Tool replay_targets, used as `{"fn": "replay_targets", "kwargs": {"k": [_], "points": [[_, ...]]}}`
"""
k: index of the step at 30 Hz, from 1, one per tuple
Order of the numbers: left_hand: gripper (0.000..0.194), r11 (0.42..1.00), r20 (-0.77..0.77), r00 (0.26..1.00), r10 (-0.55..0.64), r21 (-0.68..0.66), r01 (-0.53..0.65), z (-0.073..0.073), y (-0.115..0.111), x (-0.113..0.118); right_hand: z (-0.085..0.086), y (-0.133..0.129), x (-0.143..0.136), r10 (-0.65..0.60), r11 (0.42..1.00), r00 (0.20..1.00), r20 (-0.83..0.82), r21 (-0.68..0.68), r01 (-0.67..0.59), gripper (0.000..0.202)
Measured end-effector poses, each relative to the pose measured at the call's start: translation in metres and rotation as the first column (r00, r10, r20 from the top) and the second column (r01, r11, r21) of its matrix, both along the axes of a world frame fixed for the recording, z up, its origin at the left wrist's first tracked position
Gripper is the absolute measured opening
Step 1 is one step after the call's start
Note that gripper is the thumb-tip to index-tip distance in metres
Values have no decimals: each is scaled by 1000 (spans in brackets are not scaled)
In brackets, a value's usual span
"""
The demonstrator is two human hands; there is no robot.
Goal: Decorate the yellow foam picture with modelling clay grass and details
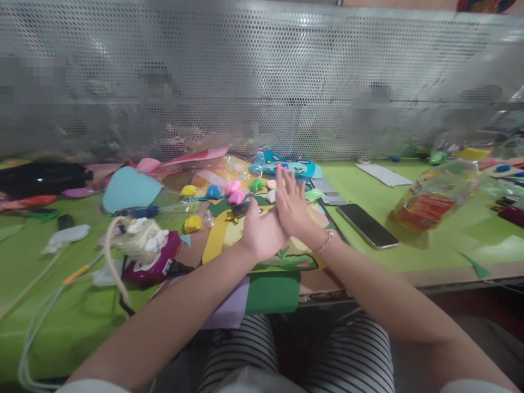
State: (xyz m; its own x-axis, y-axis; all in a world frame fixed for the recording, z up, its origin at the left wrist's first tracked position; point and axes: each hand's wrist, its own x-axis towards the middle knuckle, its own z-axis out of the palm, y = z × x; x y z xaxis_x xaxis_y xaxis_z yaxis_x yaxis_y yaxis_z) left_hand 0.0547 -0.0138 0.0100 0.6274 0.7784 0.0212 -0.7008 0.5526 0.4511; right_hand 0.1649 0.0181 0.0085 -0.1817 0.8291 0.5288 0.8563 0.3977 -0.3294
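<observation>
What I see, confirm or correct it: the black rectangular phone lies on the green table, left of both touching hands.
Wrong side: the head view shows the black rectangular phone on the green table, right of the touching left hand and right hand.

Site reads as a craft room or workshop; whether it belongs to a home, school or shop cannot be determined. Evidence: a green worktop [413, 252] scattered with small, brightly coloured clay-like lumps [213, 191], cut coloured paper [131, 190], clear plastic wrapping [223, 169] and a cartoon-style picture [215, 240]. A perforated metal screen [262, 71] stands along its far edge, with blurred shapes visible through the holes.
</observation>
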Motion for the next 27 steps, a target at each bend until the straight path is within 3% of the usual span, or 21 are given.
{"fn": "replay_targets", "kwargs": {"k": [2, 3, 6, 8, 12, 16, 18, 20, 22, 25, 27], "points": [[76, 1000, 2, 1000, 21, -22, -21, -1, 1, -1, -1, -3, -2, 112, 992, 989, 94, 39, -116, 59], [76, 1000, 12, 1000, 20, -19, -20, -1, 1, -1, -1, -2, -3, 103, 993, 989, 109, 51, -109, 58], [82, 999, 57, 998, -26, 22, 25, -2, 2, -1, 0, -1, -2, -74, 997, 995, 73, 29, 72, 58], [81, 1000, 50, 998, -25, 8, 25, -2, 2, 0, 1, -3, -2, -110, 994, 990, 88, 30, 108, 60], [70, 994, 33, 994, 100, -46, -98, 0, 0, 1, 1, -8, -5, 119, 981, 958, 260, 116, -153, 60], [82, 999, 57, 998, 32, -33, -30, 4, -1, 2, -1, -10, -6, -59, 997, 991, 122, 54, 53, 60], [72, 991, 62, 990, 123, -55, -120, 6, -3, 3, -3, -16, -10, 26, 995, 984, 175, 90, -42, 60], [62, 969, 53, 970, 237, -80, -233, 7, -4, 3, -4, -23, -13, 189, 952, 925, 329, 170, -255, 61], [62, 971, 35, 973, 227, -88, -223, 6, -5, 2, -3, -25, -13, 233, 920, 884, 404, 202, -335, 61], [75, 993, 12, 996, 84, -83, -82, 5, -4, 1, 0, -19, -6, 99, 972, 962, 255, 182, -148, 58], [78, 996, 14, 999, 49, -73, -48, 3, -3, 1, 1, -16, -3, 71, 985, 979, 192, 140, -99, 58]]}}
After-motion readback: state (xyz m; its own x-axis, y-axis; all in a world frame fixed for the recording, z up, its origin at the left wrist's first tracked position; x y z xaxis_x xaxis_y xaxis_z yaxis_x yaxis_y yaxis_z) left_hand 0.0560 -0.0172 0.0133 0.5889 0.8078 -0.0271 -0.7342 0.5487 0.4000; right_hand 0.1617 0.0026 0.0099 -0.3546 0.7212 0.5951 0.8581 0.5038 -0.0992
